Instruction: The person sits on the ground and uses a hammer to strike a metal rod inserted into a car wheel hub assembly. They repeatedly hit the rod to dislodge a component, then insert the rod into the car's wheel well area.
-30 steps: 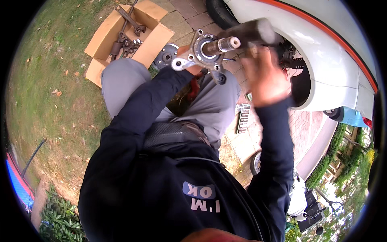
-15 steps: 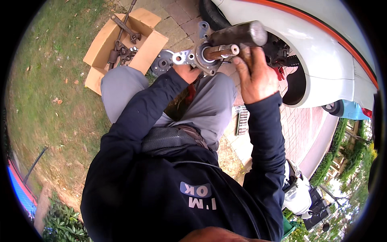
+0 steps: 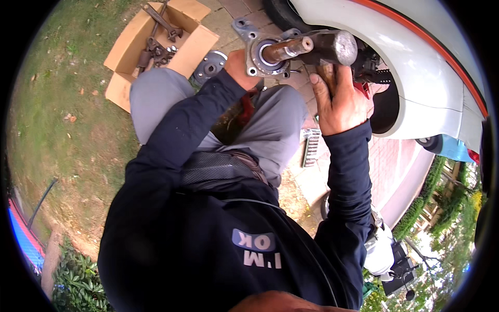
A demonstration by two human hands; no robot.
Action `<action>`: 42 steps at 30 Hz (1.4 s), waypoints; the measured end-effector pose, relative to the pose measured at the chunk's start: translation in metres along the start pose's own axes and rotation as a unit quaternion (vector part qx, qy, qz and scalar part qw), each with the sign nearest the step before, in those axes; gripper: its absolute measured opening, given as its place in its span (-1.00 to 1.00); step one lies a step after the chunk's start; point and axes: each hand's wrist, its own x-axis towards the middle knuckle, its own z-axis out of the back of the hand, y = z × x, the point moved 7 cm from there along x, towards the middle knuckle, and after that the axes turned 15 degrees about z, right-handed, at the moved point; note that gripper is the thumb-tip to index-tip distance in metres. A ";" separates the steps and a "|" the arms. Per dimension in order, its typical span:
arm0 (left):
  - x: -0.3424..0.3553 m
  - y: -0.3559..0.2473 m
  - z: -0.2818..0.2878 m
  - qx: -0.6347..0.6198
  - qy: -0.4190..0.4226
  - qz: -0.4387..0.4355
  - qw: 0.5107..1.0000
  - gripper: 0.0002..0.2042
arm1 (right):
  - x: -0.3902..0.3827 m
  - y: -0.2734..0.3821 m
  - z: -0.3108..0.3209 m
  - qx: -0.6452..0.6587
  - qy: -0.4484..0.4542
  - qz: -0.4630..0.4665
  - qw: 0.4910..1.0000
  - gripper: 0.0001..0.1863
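My left hand (image 3: 243, 73) is closed round the underside of a metal bearing housing (image 3: 254, 54), its fingers mostly hidden behind it. The housing has bolt-hole lugs, and a rusty brown shaft (image 3: 288, 50) sticks out of its ring toward the right. In my right hand (image 3: 340, 106) is a hammer (image 3: 344, 48) with a heavy dark cylindrical head and a wooden handle (image 3: 327, 75). The hammer head is just right of the shaft's end, partly behind it; whether they touch I cannot tell. Below the housing's left side lies a round metal flange (image 3: 210, 67) with holes.
A cardboard box (image 3: 195, 49) of tools and metal parts, with an adjustable wrench (image 3: 163, 23) on it, stands at the far left on grass. A white car (image 3: 431, 78) with an open wheel arch is at the right. A socket set (image 3: 312, 148) lies on paving by my knee.
The housing has turned in my left hand, so its lugs sit differently and its ring shows more. The hammer and my right hand have shifted slightly right.
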 end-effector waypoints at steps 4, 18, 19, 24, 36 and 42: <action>0.010 0.009 0.006 -0.091 -0.020 0.029 0.995 -0.65 | -0.006 0.000 0.017 -0.024 -0.109 0.059 0.992 -0.51; -0.008 -0.005 0.018 0.000 -0.038 0.106 0.994 -0.61 | 0.030 0.001 0.019 0.038 -0.004 0.078 0.996 -0.62; -0.009 0.029 0.013 -0.103 -0.112 0.091 0.984 -0.66 | 0.035 0.016 0.050 -0.008 -0.035 0.098 0.995 -0.60; -0.005 0.049 -0.008 -0.151 -0.069 0.109 0.980 -0.67 | 0.020 0.004 0.113 0.049 -0.168 0.003 0.985 -0.65; 0.000 0.053 0.004 -0.289 0.036 0.146 0.946 -0.56 | 0.015 0.021 0.034 -0.003 -0.048 0.086 0.995 -0.61; -0.017 -0.009 0.016 -0.126 -0.055 0.068 0.988 -0.56 | 0.014 0.016 -0.002 -0.035 0.015 0.052 0.998 -0.60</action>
